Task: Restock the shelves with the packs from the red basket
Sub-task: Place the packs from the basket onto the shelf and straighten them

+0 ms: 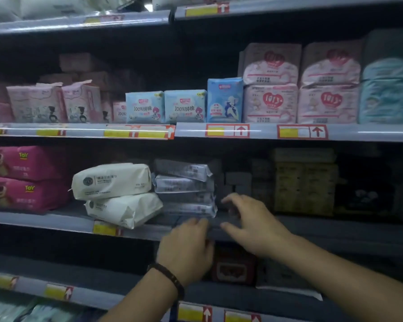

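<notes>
A stack of several grey-lilac flat packs (184, 187) lies on the middle shelf (56, 219), right of two white wipe packs (112, 181). My left hand (186, 247), with a dark bracelet on the wrist, rests at the shelf's front edge just below the stack, fingers curled, nothing visibly in it. Just right of the stack's lower packs my right hand (247, 219) hovers with fingers spread, holding nothing. The red basket is out of view.
Pink bear-print packs (26, 177) sit at the shelf's left end, yellowish boxes (305, 182) at the right, with small grey packs (237, 180) deep between them and the stack. The shelf above carries pink and blue packs (184, 105). A red-labelled pack (233, 266) lies on the shelf below.
</notes>
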Demonstrator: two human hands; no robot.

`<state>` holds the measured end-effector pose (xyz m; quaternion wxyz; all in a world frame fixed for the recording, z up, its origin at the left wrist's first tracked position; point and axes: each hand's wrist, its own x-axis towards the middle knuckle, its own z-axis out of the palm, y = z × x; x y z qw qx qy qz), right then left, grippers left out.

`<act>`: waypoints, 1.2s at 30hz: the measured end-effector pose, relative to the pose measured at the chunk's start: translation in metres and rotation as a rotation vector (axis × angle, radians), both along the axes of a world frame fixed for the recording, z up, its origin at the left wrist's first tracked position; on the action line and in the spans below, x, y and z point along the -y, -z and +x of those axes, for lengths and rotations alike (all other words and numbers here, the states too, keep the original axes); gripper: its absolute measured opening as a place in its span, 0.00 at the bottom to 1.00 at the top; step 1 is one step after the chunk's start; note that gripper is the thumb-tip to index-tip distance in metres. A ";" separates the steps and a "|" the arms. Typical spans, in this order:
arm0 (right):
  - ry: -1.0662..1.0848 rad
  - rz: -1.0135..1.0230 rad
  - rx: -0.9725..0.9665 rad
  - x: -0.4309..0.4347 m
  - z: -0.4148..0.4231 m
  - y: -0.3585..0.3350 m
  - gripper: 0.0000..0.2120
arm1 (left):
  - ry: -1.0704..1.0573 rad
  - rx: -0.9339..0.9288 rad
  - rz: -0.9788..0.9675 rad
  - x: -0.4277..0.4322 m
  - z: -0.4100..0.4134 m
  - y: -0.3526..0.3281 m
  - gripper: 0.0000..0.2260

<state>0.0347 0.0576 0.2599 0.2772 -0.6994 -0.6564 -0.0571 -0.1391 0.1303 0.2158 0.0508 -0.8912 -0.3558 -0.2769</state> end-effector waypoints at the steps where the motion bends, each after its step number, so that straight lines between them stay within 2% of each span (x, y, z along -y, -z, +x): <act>1: -0.016 -0.055 0.056 0.020 0.004 0.014 0.20 | 0.055 -0.036 -0.061 0.017 0.001 0.014 0.09; 4: -0.038 -0.223 0.132 0.077 0.019 0.065 0.15 | 0.141 -0.167 -0.176 0.056 0.009 0.063 0.11; 9: 0.021 -0.412 0.225 0.166 0.060 0.165 0.17 | 0.215 -0.242 -0.312 0.105 0.036 0.145 0.12; 13: 0.194 -0.551 0.030 0.250 0.099 0.276 0.13 | 0.292 -0.306 -0.444 0.158 0.074 0.217 0.11; 16: 0.405 -0.691 -0.116 0.301 0.132 0.339 0.12 | 0.361 -0.395 -0.562 0.183 0.101 0.268 0.12; 19: 0.544 -0.863 -0.242 0.319 0.160 0.379 0.24 | 0.432 -0.605 -0.622 0.191 0.118 0.302 0.13; 23: 0.666 -0.881 -0.381 0.320 0.166 0.404 0.25 | 0.461 -0.718 -0.654 0.200 0.137 0.322 0.15; 26: 0.758 -0.980 -0.532 0.323 0.156 0.426 0.27 | 0.485 -0.786 -0.672 0.206 0.150 0.333 0.17; 27: 0.769 -1.027 -0.573 0.325 0.151 0.434 0.29 | 0.494 -0.799 -0.679 0.207 0.153 0.337 0.18; 29: 0.819 -1.082 -0.615 0.330 0.144 0.449 0.42 | 0.497 -0.834 -0.694 0.210 0.156 0.347 0.18; 31: 0.885 -1.059 -0.737 0.334 0.141 0.463 0.58 | 0.497 -0.890 -0.716 0.212 0.155 0.355 0.18; 32: 0.913 -1.034 -0.813 0.334 0.139 0.466 0.62 | 0.495 -0.918 -0.725 0.212 0.154 0.357 0.18; 34: 0.985 -0.954 -0.870 0.335 0.135 0.467 0.64 | 0.498 -0.942 -0.742 0.214 0.154 0.360 0.18; 36: 1.027 -0.898 -0.845 0.332 0.129 0.457 0.61 | 0.485 -0.952 -0.756 0.213 0.155 0.360 0.17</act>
